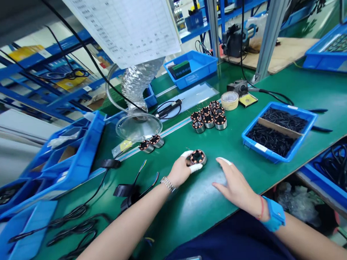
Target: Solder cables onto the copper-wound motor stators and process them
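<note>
Between the white-covered thumb and fingertips of my left hand [181, 172] is a motor stator [197, 157], a metal ring with copper windings inside. It is at the middle of the green bench, with its open end facing up. My right hand [235, 184] hovers to the right of it, thumb and fingers apart, holding nothing. One of its fingertips has a white cover. Beyond the held piece stands a group of several stators [208, 119]. Two more stators [151, 143] sit side by side to the left.
A divided blue tray [278, 132] of short black pieces stands at right. Black cables [77, 220] lie at left near blue bins [66, 164]. A foil duct with a clear hood [138, 126], a tape roll [229, 100] and a blue bin [192, 68] are at the back.
</note>
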Action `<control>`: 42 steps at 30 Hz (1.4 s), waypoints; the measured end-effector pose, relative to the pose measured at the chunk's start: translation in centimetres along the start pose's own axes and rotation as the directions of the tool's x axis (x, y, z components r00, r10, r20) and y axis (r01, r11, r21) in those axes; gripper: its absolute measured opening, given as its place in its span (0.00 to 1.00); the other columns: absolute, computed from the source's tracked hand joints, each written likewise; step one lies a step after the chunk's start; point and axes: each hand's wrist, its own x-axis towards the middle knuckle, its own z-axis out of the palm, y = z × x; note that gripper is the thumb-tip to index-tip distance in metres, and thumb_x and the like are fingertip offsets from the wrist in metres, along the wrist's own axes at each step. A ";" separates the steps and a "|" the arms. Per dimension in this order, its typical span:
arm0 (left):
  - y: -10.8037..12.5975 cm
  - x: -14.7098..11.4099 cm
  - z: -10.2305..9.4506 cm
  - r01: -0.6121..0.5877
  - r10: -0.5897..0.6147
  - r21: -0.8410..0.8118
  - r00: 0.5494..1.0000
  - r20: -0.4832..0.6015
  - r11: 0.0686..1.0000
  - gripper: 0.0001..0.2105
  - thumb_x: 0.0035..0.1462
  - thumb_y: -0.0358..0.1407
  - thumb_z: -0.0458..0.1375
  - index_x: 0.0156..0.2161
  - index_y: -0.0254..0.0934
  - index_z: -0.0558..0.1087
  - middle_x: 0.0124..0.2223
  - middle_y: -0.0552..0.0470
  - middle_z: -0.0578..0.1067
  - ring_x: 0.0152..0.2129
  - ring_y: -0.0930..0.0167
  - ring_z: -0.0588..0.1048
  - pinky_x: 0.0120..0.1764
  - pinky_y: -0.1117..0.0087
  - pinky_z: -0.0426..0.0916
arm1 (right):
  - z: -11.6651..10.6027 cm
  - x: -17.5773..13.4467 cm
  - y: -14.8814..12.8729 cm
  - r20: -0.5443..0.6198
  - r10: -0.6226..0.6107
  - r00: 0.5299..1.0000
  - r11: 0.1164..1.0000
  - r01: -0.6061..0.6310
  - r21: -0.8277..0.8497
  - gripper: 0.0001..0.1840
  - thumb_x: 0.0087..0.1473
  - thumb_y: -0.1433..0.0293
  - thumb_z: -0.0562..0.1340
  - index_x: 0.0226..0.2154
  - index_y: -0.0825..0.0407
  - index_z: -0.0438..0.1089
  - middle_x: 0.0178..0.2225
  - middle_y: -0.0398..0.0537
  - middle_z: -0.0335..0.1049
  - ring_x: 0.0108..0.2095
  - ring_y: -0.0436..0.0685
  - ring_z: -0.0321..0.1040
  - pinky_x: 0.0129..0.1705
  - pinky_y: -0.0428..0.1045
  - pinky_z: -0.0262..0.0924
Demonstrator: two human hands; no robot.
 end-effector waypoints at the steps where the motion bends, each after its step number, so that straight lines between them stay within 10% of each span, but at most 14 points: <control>1: 0.5 1.5 0.2 0.013 -0.014 -0.048 1.000 -0.015 0.999 0.29 0.39 0.38 0.66 0.48 0.32 0.65 0.33 0.49 0.74 0.27 0.69 0.72 0.31 0.69 0.68 | -0.2 -0.2 0.5 -0.034 0.016 0.999 1.000 -0.016 -0.015 0.34 0.49 0.66 0.59 0.56 0.54 0.47 0.54 0.60 0.55 0.54 0.63 0.53 0.54 0.61 0.55; 8: 2.5 10.1 3.3 -0.021 0.000 -0.099 0.979 -0.202 0.995 0.28 0.38 0.42 0.66 0.44 0.31 0.66 0.41 0.44 0.73 0.27 0.71 0.72 0.28 0.72 0.68 | -0.7 -0.3 0.9 -0.067 0.002 0.998 0.999 -0.005 -0.036 0.25 0.52 0.67 0.56 0.53 0.53 0.54 0.49 0.57 0.61 0.51 0.61 0.58 0.51 0.61 0.58; 14: 2.5 9.8 4.3 -0.013 0.023 0.032 0.948 -0.316 0.999 0.28 0.42 0.43 0.64 0.46 0.30 0.61 0.42 0.41 0.71 0.29 0.71 0.73 0.32 0.71 0.68 | -0.5 -0.3 0.9 -0.076 -0.032 0.997 0.999 0.029 -0.034 0.21 0.52 0.68 0.56 0.50 0.52 0.57 0.47 0.56 0.63 0.50 0.60 0.59 0.50 0.60 0.60; 22: 0.0 5.3 -7.3 0.139 0.092 0.468 0.895 -0.436 0.873 0.25 0.48 0.36 0.59 0.52 0.33 0.59 0.52 0.36 0.63 0.50 0.59 0.63 0.51 0.60 0.56 | -9.0 1.8 4.5 -0.327 -0.139 0.935 0.972 0.065 -0.226 0.10 0.53 0.68 0.55 0.38 0.49 0.68 0.38 0.50 0.69 0.39 0.57 0.66 0.42 0.55 0.63; 25: -1.6 5.4 -10.7 0.289 -0.021 0.519 0.887 -0.461 0.804 0.20 0.48 0.38 0.58 0.45 0.30 0.65 0.43 0.33 0.70 0.45 0.55 0.68 0.46 0.58 0.60 | -12.7 3.4 8.1 -0.223 -0.114 0.968 0.876 -0.008 -0.482 0.10 0.52 0.67 0.56 0.31 0.50 0.73 0.30 0.53 0.72 0.32 0.58 0.68 0.36 0.54 0.62; 30: -2.9 4.9 -10.7 0.261 -0.034 0.585 0.928 -0.370 0.768 0.20 0.47 0.43 0.58 0.43 0.32 0.67 0.38 0.37 0.73 0.38 0.58 0.72 0.41 0.62 0.63 | -13.9 5.2 13.1 0.002 -0.098 0.995 0.805 0.080 -0.588 0.08 0.46 0.68 0.60 0.29 0.52 0.75 0.27 0.59 0.72 0.28 0.60 0.70 0.32 0.54 0.61; 35: -2.1 0.3 -7.9 -0.065 0.170 0.626 0.979 -0.109 0.777 0.20 0.43 0.45 0.61 0.42 0.38 0.69 0.41 0.44 0.71 0.39 0.62 0.70 0.42 0.65 0.62 | -13.7 6.1 13.7 0.042 -0.126 0.991 0.803 0.127 -0.583 0.07 0.45 0.68 0.60 0.22 0.48 0.75 0.23 0.55 0.72 0.23 0.59 0.70 0.27 0.53 0.60; 42: -2.3 -5.2 -5.1 -0.434 0.395 0.508 0.899 0.189 0.744 0.18 0.39 0.50 0.63 0.30 0.38 0.69 0.38 0.50 0.72 0.35 0.67 0.69 0.39 0.69 0.62 | -14.7 6.6 11.7 0.134 0.012 0.991 0.810 0.069 -0.583 0.11 0.49 0.66 0.56 0.25 0.45 0.74 0.28 0.51 0.74 0.28 0.56 0.71 0.30 0.50 0.60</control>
